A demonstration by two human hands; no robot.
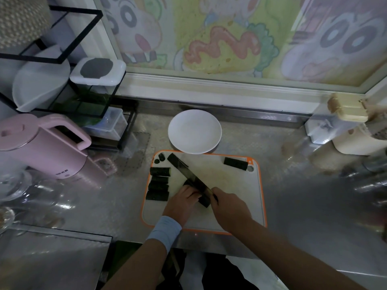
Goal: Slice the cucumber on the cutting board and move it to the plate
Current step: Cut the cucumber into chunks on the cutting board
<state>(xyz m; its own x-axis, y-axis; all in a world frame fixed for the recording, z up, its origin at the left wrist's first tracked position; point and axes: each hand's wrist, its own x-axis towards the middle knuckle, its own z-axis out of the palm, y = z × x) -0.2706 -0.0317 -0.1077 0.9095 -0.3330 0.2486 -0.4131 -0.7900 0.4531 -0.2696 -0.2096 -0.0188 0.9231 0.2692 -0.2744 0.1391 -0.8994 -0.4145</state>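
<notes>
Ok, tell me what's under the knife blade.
A dark cucumber piece lies under the knife on the cutting board, its ends showing either side of the blade. The left hand holds it; that hand and the blade cover its middle.

Cartoon mural wall [209, 34], steel counter [303, 195]

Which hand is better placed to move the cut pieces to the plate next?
Probably left: the left hand, steadying the cucumber, sits beside the cut pieces; the right hand grips the knife.
</notes>
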